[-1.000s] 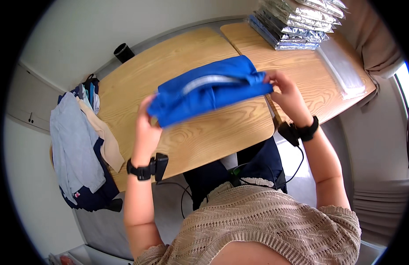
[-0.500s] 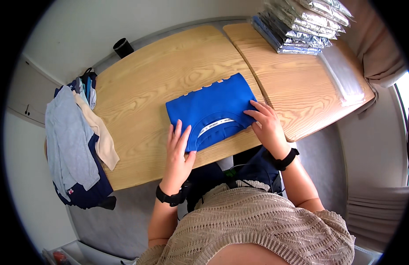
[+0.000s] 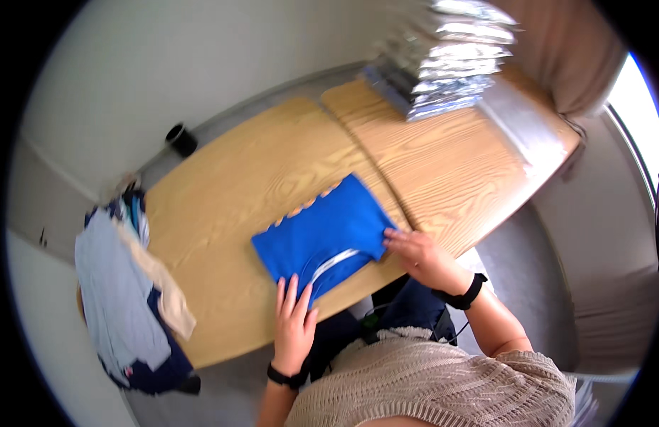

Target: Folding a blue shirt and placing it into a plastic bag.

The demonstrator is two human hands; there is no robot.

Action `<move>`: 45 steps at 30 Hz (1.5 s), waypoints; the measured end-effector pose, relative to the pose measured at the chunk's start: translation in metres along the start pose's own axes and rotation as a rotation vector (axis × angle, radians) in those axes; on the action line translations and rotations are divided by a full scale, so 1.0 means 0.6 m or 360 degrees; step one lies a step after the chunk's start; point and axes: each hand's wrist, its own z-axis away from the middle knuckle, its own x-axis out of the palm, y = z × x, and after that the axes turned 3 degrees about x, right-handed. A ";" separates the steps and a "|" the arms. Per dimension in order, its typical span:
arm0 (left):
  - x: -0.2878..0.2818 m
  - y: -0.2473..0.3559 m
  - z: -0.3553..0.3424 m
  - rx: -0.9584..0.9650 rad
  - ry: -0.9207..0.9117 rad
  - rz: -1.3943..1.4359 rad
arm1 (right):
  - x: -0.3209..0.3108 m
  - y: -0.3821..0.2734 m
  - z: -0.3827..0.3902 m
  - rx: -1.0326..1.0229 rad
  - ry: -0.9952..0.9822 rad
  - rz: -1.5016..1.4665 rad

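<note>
A folded blue sweatshirt [image 3: 322,231] lies on the wooden table [image 3: 222,242], its neckline toward me and a white tape showing inside the collar. Orange marks run along its far edge. My left hand [image 3: 295,327] rests with fingers spread on the near left corner, beside the collar. At the garment's right edge, my right hand [image 3: 422,256] touches the cloth with its fingers stretched out; they are slightly blurred. Each wrist wears a black band.
On the far right table part stands a tall stack of clear-bagged garments [image 3: 450,64]. Flat clear plastic bags [image 3: 525,132] lie beside it. Loose clothes [image 3: 119,285] hang over the left table edge. A black bin [image 3: 181,140] stands beyond the table by the wall.
The view has turned and shifted, so table and garment appear lower and more tilted. Both hands stay at the blue sweatshirt's edges, and its fold looks the same.
</note>
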 end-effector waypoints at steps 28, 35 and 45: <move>0.044 0.056 -0.061 -0.0068 0.0178 -0.0353 | -0.384 0.525 0.027 0.1932 0.0980 0.1105; 0.047 0.057 -0.057 -0.0076 0.0205 -0.0317 | -0.396 0.532 0.052 0.1790 0.1011 0.0838; 0.050 0.035 -0.047 -0.0088 0.0167 -0.0329 | -0.312 0.276 0.103 0.0987 0.1306 -0.0572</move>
